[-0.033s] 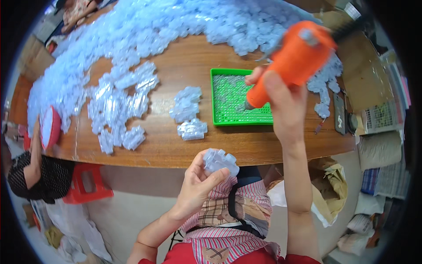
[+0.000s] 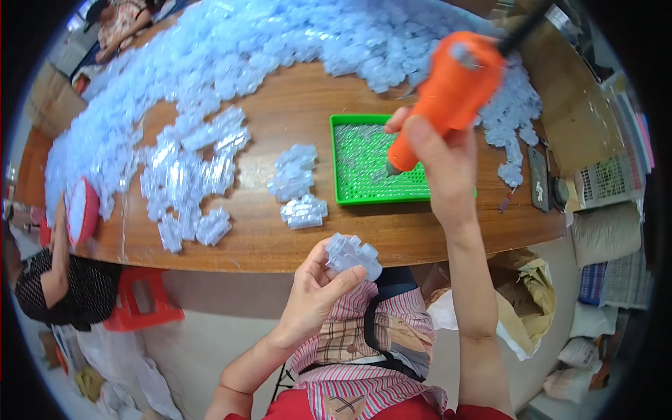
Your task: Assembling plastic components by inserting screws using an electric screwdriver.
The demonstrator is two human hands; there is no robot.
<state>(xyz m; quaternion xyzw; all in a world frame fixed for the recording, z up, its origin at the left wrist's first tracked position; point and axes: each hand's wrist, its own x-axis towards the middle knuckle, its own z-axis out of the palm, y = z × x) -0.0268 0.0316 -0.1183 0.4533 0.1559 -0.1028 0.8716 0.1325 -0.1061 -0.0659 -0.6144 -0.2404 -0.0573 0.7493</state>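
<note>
Closed around an orange electric screwdriver (image 2: pixel 458 80), my right hand (image 2: pixel 444 157) holds it tilted, its dark tip pointing down over a green perforated tray (image 2: pixel 350 199). Small metal screws (image 2: pixel 360 150) are scattered in that tray. Whether the tip touches a screw I cannot tell. Nearer to me, just off the table's front edge, my left hand (image 2: pixel 315 280) pinches a translucent pale-blue plastic part (image 2: pixel 350 257) between thumb and fingers. Left of the tray lie a small cluster of similar parts (image 2: pixel 292 171) and a single group just below it (image 2: pixel 304 211).
A large heap of pale-blue plastic parts (image 2: pixel 231 52) curves across the far side of the wooden table (image 2: pixel 266 245). At left, a person's arm (image 2: pixel 59 255) reaches beside a red bowl (image 2: pixel 85 210). A phone (image 2: pixel 539 178) lies at right. A red stool (image 2: pixel 143 301) stands below.
My right hand and the screwdriver have shifted slightly left and down over the tray. My left hand keeps its hold on the plastic part.
</note>
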